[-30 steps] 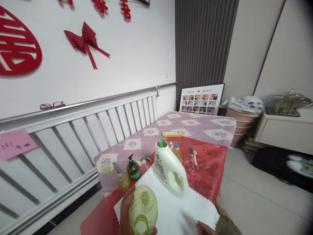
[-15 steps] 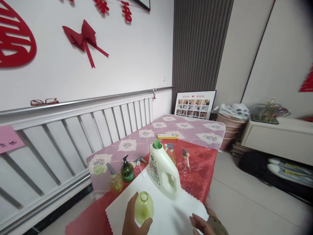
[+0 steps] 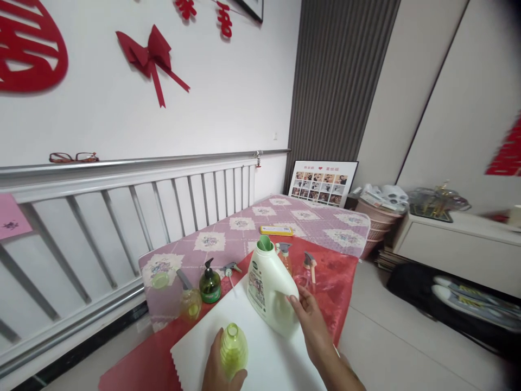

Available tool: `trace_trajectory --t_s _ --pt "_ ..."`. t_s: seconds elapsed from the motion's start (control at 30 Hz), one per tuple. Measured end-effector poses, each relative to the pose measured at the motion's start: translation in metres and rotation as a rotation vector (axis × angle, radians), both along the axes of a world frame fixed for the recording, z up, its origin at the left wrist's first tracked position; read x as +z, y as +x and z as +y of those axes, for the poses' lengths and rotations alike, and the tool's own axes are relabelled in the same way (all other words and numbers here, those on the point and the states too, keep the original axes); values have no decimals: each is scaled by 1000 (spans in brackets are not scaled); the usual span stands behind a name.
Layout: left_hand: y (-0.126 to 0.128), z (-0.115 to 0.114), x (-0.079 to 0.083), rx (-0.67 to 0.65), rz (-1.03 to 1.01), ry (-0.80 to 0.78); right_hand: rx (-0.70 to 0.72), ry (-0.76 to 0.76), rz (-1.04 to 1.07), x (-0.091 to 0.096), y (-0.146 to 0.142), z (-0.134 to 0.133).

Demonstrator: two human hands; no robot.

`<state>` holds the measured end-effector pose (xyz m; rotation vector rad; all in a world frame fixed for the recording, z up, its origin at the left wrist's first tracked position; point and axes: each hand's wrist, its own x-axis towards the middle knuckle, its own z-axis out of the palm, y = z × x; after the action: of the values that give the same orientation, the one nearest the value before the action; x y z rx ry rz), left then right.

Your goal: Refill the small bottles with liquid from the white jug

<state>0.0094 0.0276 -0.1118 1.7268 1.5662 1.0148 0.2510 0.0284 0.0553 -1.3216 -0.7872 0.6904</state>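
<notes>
My left hand is closed around a translucent yellow-green spray bottle body, which stands upright with an uncapped neck. My right hand is at the handle of a large pale-green detergent jug, its fingers closing on the handle's outer side; part of the grip is hidden. The jug is upright on a white sheet, and green shows in its mouth. Behind the bottle lie a grey trigger sprayer head and a dark green pump bottle.
Left of the pump bottle is a clear yellowish spray bottle. Two more spray bottles, one orange and one pink, stand behind the jug on a red cloth. A yellow box lies farther back on the patterned tablecloth.
My right hand has moved forward and left from the sheet's right edge to the jug handle. My left hand still holds the bottle. The view has shifted slightly.
</notes>
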Motion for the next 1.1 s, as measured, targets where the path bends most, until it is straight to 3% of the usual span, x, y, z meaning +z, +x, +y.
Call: trace_trajectory --t_s 0.13,0.27,0.4,0.63,0.77,0.97,1.1 --pt "3 -5 6 24 79 -22 105 -127 -102 -2 -1 12" --pt "6 -8 11 45 71 -45 190 -163 -191 9 6 15" --pt "7 -9 8 81 57 -55 261 -173 -253 35 18 5" --pt "6 -9 4 70 -26 38 375 -289 -528 102 43 -25" --pt "5 -9 8 70 -52 98 536 -349 -562 132 47 -35" --pt "5 -11 10 92 -68 72 757 -413 -611 165 46 -42" --pt "5 -12 12 88 -64 55 841 -421 -738 170 41 -42"
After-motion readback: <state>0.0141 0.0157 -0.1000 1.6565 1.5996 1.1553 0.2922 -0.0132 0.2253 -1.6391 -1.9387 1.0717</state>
